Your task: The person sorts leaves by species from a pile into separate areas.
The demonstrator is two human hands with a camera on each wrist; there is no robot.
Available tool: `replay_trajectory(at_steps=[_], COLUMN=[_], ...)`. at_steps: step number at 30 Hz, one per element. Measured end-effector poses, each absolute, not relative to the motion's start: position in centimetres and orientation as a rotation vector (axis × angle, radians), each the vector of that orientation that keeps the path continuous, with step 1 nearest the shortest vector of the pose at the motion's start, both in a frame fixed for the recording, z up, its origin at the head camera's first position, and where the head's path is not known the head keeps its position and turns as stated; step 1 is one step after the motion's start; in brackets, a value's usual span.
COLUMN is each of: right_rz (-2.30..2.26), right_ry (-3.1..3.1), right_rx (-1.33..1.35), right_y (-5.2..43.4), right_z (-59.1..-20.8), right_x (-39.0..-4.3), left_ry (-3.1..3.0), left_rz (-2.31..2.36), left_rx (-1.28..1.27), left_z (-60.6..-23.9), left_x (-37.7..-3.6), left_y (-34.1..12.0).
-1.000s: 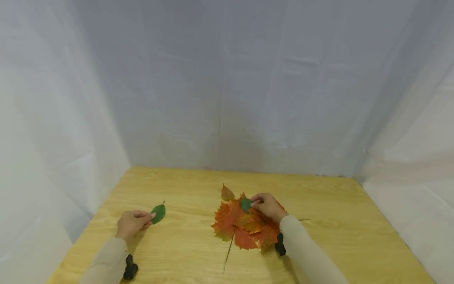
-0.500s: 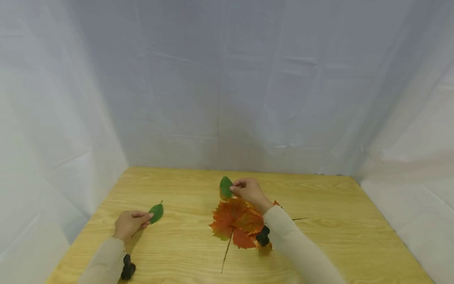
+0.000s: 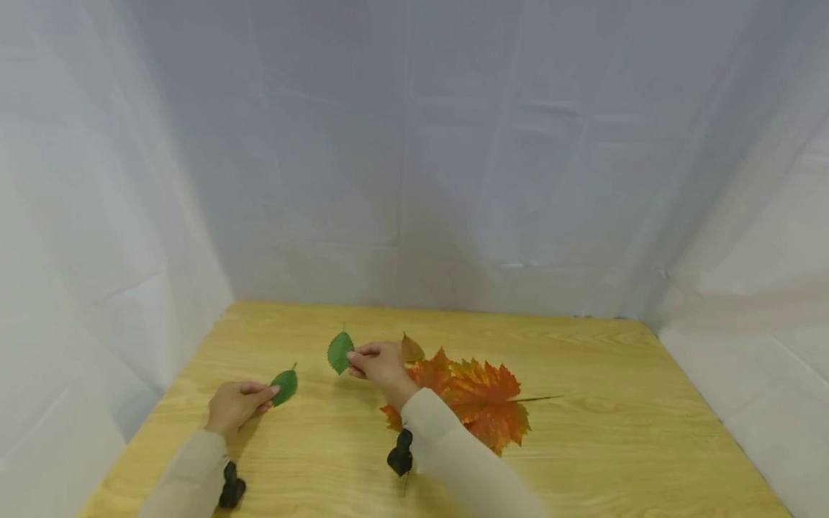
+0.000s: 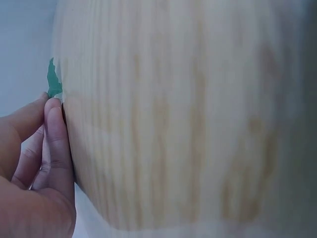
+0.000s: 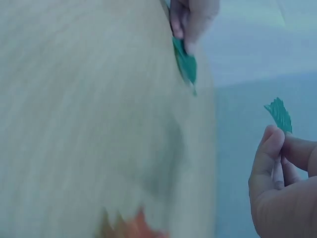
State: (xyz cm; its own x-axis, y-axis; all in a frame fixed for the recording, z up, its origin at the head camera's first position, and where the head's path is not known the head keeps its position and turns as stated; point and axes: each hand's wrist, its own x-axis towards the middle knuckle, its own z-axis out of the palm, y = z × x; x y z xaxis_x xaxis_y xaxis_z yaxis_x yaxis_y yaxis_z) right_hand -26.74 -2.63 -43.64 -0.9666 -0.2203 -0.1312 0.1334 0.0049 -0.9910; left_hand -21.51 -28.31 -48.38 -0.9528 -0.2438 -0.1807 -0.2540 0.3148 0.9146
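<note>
My left hand (image 3: 237,409) pinches a green leaf (image 3: 285,387) between thumb and fingertips, low at the left of the table. In the left wrist view only a narrow piece of that leaf (image 4: 54,82) shows past the fingertips. A second green leaf (image 3: 340,352), with a toothed edge, is pinched in my right hand (image 3: 382,368), held up above the wood left of the orange leaves. Both leaves appear in the right wrist view: one in the right hand (image 5: 285,183), the other in the left hand (image 5: 194,20) at the top.
Orange-red maple-like leaves (image 3: 486,399) with thin stems lie overlapping at the table's middle, partly hidden by the right forearm. A small brownish leaf (image 3: 411,349) lies just behind them. White sheeting (image 3: 401,158) hangs around the wooden table (image 3: 615,439).
My right hand has carried its green leaf from over the orange leaves, past the small brownish leaf, leftward toward the left hand. The left hand has stayed nearly still with its leaf.
</note>
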Motion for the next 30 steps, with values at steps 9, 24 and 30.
replay_trajectory(at_steps=[9,24,30], right_rz=[-2.216,-2.167,-2.127], right_ry=[1.974,2.069,2.116], right_rx=[0.168,0.326,0.335], right_y=[-7.6,-9.7,-9.8], right_z=[-47.4,-49.2,-49.1], right_x=[-24.3,-22.5,-22.5], left_ry=[2.534,2.664,2.67], left_rz=[1.769,1.651,1.613], left_rx=[-0.491,-0.467,-0.484], left_z=[-48.5,-48.5,-48.6], left_x=[-21.1,-21.0,-21.0], left_y=[-28.1,-27.8,-27.7])
